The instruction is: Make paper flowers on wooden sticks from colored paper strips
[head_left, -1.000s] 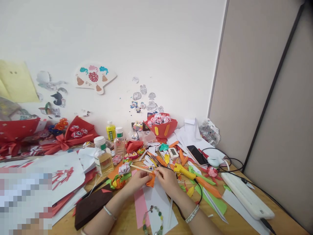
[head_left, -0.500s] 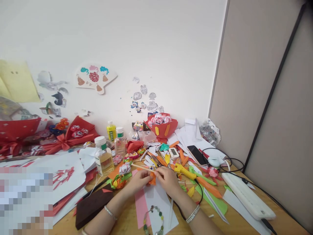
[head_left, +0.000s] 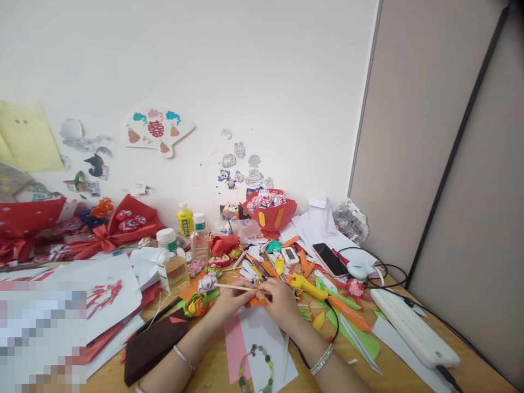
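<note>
Fingers of the left hand (head_left: 233, 299) and right hand (head_left: 278, 300) drawn in to narrow pinches, thumbs facing one another, around a pale stick (head_left: 235, 286) and a piece of orange paper (head_left: 258, 301). The stick slants across both hands, its free end toward ten o'clock; the paper shows just below it, between the thumbs. The farther fingertips are hidden, so their exact contacts cannot be told. Both forearms enter from below, the left from seven o'clock and the right from five, wrists well apart, hands nearly meeting. Each wrist bears silver-coloured banding.

Around the hands, read as a clock face: at twelve, one red paper bouquet (head_left: 270, 213); at one, one white timer (head_left: 290, 256); at two, one phone (head_left: 329, 259); near three, one yellow glue gun (head_left: 309, 286); at four, one long white power strip (head_left: 413, 327); at six, one beaded bracelet (head_left: 269, 365) overlapping one white sheet (head_left: 264, 327), with one pink sheet (head_left: 234, 346) alongside; at eight, one dark brown box (head_left: 151, 346); at nine, one orange-and-green paper flower (head_left: 198, 304); between ten and eleven, three bottles (head_left: 174, 273), one yellow and two clear with white caps.
</note>
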The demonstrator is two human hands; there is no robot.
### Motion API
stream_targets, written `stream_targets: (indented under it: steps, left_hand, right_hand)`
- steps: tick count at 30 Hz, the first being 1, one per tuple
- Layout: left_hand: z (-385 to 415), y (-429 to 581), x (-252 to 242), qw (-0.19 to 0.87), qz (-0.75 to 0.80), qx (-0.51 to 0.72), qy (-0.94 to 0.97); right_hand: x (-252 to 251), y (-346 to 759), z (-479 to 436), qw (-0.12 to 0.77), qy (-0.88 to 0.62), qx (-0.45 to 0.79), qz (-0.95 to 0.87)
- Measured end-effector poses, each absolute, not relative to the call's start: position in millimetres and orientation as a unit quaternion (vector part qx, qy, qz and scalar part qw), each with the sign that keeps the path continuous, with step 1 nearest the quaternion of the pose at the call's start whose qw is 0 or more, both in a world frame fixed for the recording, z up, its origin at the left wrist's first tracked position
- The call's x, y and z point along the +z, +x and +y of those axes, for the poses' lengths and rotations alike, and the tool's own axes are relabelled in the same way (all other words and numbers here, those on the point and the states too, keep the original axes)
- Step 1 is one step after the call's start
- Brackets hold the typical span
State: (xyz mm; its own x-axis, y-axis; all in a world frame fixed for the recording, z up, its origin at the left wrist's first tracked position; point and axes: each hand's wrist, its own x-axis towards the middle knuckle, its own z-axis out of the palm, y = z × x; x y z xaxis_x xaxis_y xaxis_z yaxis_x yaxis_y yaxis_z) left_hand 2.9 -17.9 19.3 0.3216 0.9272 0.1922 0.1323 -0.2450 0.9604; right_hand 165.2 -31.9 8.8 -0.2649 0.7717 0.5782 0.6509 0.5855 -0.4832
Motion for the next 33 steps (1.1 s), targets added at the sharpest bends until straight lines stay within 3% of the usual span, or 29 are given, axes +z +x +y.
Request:
stream_targets:
  steps: [33]
  left_hand:
    - [-21.2,2.9,20.6,0.491,0.414,0.440,0.627]
  right_hand:
    - [6.6,164.1,-30.1,0.408,-0.438,0.069,-0.798]
